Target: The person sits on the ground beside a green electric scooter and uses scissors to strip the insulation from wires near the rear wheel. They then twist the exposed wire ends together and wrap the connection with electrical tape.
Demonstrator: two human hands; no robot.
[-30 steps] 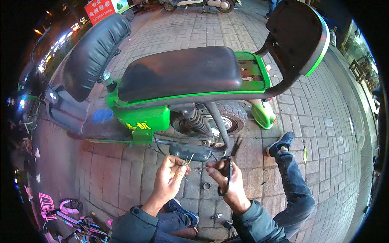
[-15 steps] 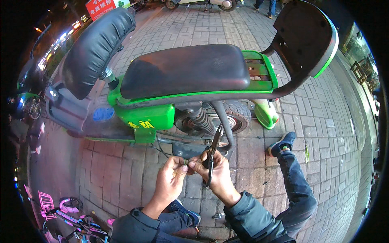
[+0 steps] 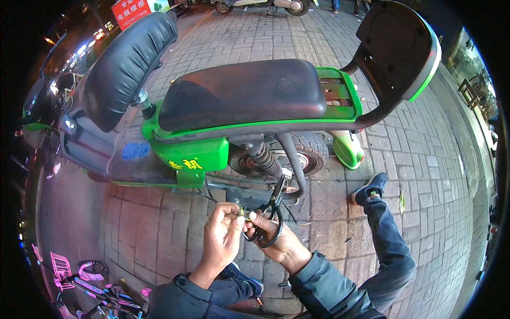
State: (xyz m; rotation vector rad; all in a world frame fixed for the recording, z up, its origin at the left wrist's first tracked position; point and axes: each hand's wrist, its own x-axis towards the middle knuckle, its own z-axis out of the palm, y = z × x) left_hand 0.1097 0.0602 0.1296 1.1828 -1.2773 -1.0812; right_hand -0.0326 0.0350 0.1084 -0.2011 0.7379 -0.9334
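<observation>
My left hand (image 3: 223, 234) is closed, thumb and forefinger pinching a thin yellow-green wire (image 3: 242, 211). Black-handled scissors (image 3: 274, 203) are in my right hand (image 3: 284, 245), the handle loops around its fingers and the blades pointing away from me. My right thumb and forefinger meet the wire close to my left fingertips. Thin loose wire ends (image 3: 291, 213) stick out to the right of the scissors. Just beyond both hands is a green electric scooter (image 3: 202, 154), its rear wheel (image 3: 313, 151) and shock spring nearest them. Dark cables (image 3: 210, 192) hang from its underside.
The scooter has a black seat (image 3: 244, 90) and a backrest (image 3: 398, 50) at right. My shoe (image 3: 370, 187) rests on the brick paving at right. A pink bicycle (image 3: 87, 284) lies lower left. Another scooter (image 3: 260, 6) is parked far back.
The scissors have swung in my right hand, their loops now lower and blades tilted further outward. More wire shows between my fingertips. My left hand stays nearly in place.
</observation>
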